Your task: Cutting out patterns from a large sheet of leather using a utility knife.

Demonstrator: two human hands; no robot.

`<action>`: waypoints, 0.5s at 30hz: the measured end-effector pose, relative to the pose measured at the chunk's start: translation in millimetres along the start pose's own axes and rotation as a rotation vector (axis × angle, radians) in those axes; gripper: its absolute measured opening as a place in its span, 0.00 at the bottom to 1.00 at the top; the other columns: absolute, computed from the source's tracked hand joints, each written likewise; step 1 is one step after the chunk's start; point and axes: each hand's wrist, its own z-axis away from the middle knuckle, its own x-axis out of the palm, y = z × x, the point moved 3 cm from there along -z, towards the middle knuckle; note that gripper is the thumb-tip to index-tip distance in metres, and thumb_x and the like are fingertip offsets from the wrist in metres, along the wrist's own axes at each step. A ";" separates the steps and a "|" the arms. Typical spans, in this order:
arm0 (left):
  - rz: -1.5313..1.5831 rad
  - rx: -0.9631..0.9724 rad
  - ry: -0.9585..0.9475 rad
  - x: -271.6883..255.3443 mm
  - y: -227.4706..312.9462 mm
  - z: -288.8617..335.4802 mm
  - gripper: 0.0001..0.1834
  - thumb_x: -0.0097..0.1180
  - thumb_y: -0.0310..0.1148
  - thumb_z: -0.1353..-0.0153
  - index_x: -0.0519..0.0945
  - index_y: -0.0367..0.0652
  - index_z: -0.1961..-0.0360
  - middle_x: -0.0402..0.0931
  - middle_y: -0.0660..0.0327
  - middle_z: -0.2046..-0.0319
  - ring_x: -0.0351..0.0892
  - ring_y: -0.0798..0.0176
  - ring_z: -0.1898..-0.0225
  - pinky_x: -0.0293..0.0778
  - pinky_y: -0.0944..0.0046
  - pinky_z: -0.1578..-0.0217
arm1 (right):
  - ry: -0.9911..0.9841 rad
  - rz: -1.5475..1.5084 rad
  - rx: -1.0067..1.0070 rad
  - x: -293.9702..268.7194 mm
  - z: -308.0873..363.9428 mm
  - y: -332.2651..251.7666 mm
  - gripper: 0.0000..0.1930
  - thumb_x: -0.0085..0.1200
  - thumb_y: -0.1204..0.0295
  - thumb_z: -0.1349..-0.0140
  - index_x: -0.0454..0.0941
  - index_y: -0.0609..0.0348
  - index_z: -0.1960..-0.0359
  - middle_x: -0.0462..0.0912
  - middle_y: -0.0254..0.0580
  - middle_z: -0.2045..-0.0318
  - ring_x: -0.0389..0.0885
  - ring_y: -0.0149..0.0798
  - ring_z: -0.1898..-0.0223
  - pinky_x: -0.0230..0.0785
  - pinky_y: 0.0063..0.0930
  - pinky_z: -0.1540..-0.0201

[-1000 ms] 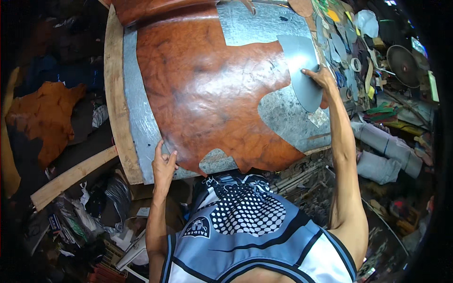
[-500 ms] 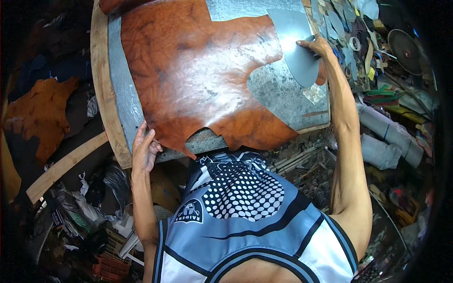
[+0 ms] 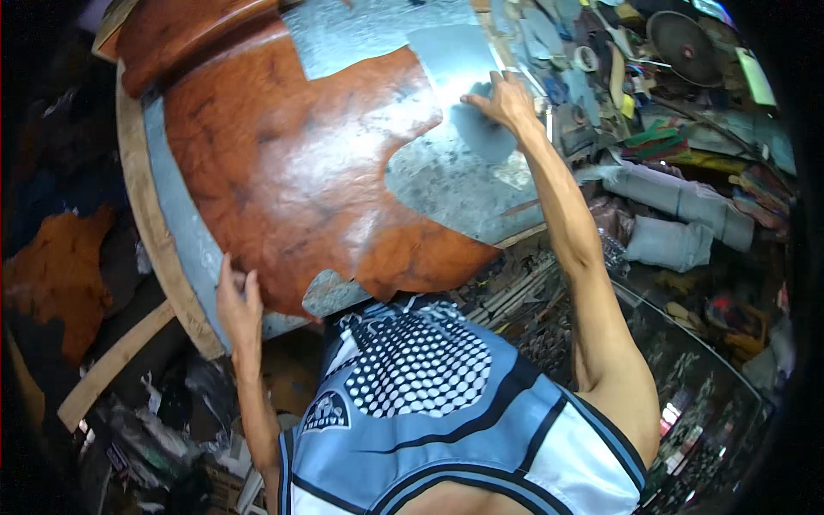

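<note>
A large brown marbled piece of leather lies over a worn grey sheet-topped table. Its outline has a deep curved notch on the right and a smaller one at the near edge. On the right, a smooth grey flat sheet with a rounded near end borders the leather. My right hand rests on this sheet, thumb and fingers spread apart. My left hand is at the leather's near left edge, index finger extended and thumb apart; whether it touches the leather is unclear.
A wooden strip edges the table's left side. Rolled leather lies at the far left. Another brown leather piece hangs at the left. Right of the table are scraps, a tape roll and wrapped rolls.
The view has shifted, so table and leather appear further left and more of the far roll shows. My right hand's fingers reach further forward over the grey sheet. My left hand stays near the leather's edge.
</note>
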 end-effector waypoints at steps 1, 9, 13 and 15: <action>-0.010 0.150 0.039 2.6 1.4 -4.6 0.28 0.59 0.34 0.38 0.69 0.35 0.38 0.80 0.46 0.56 0.79 0.46 0.56 0.74 0.54 0.54 | -0.075 0.061 -0.021 -11.6 20.7 -17.2 0.45 0.58 0.36 0.48 0.72 0.69 0.45 0.71 0.70 0.43 0.71 0.65 0.42 0.68 0.54 0.43; -0.319 0.474 -0.002 55.3 75.0 -41.9 0.40 0.64 0.51 0.44 0.68 0.38 0.37 0.57 0.39 0.34 0.52 0.33 0.32 0.53 0.39 0.34 | 0.011 -0.060 -0.093 18.6 60.9 -10.2 0.36 0.54 0.47 0.38 0.67 0.68 0.41 0.71 0.72 0.46 0.72 0.66 0.46 0.69 0.53 0.46; -0.259 0.557 -0.135 102.4 109.9 -28.4 0.50 0.66 0.61 0.52 0.65 0.40 0.34 0.47 0.37 0.30 0.41 0.32 0.28 0.43 0.32 0.33 | 0.024 0.074 -0.118 24.7 56.0 -17.9 0.31 0.50 0.52 0.35 0.66 0.68 0.42 0.75 0.70 0.53 0.78 0.66 0.54 0.75 0.53 0.55; -0.197 0.611 -0.169 109.6 115.8 -13.5 0.51 0.66 0.61 0.53 0.65 0.40 0.34 0.46 0.38 0.29 0.40 0.32 0.28 0.41 0.33 0.32 | -0.076 0.076 -0.084 23.9 55.1 -24.1 0.30 0.49 0.58 0.37 0.65 0.69 0.40 0.75 0.74 0.57 0.79 0.67 0.58 0.76 0.52 0.58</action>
